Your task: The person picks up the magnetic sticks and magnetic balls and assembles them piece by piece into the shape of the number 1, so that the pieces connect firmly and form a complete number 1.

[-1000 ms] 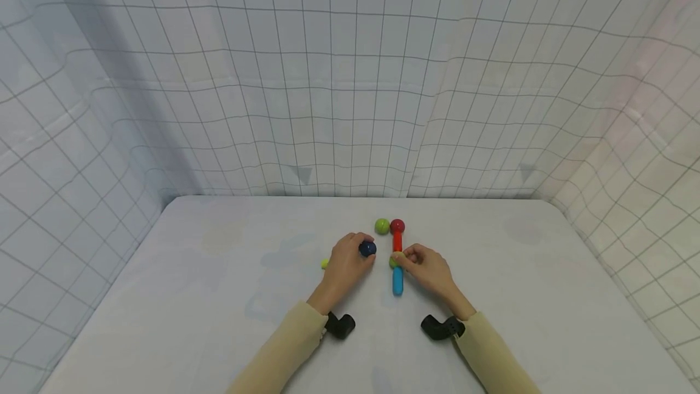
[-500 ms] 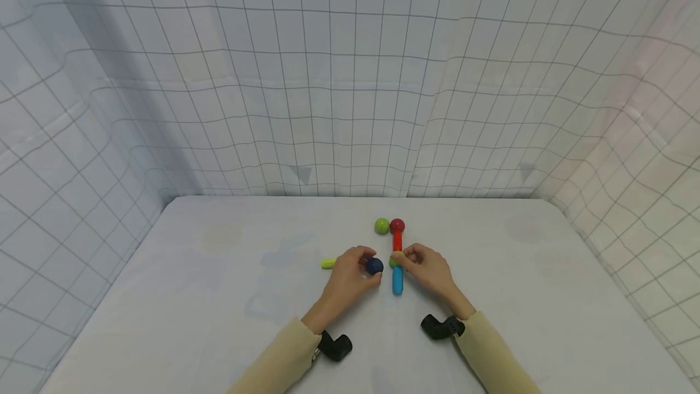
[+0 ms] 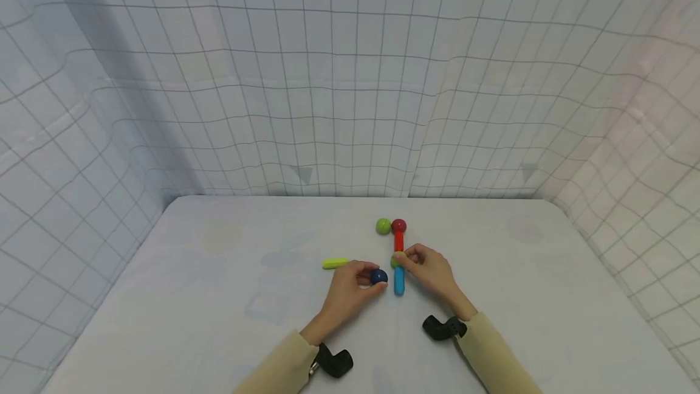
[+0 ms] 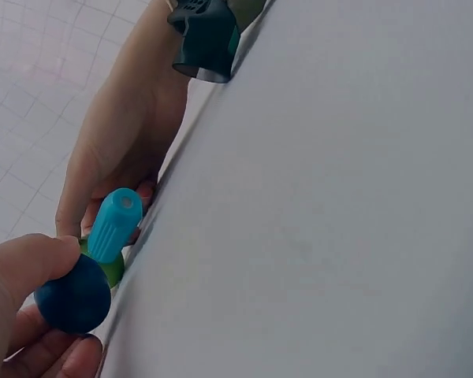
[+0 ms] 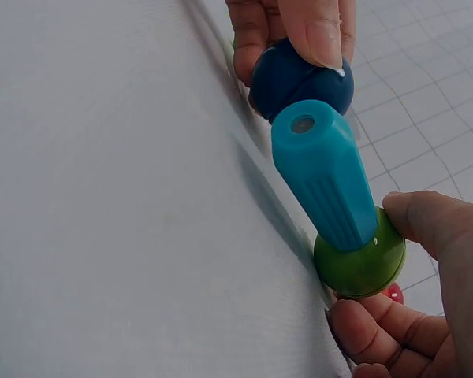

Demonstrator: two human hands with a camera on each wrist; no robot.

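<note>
My left hand pinches a dark blue ball between thumb and fingers, just left of a light blue rod. A green ball joins that rod's far end, and my right hand pinches this ball between thumb and fingers. Beyond it a red rod continues the line to a red ball. In the right wrist view, the light blue rod's near end shows a small grey disc at its tip, and the dark blue ball overlaps it from behind.
A second green ball sits beside the red ball's left side. One yellow-green rod lies left of my left hand. The white table meets gridded white curtains at the back and sides.
My left hand has brought the dark blue ball toward me and slightly right, beside the light blue rod, uncovering more of the yellow-green rod. My right hand stays in place on the green ball.
</note>
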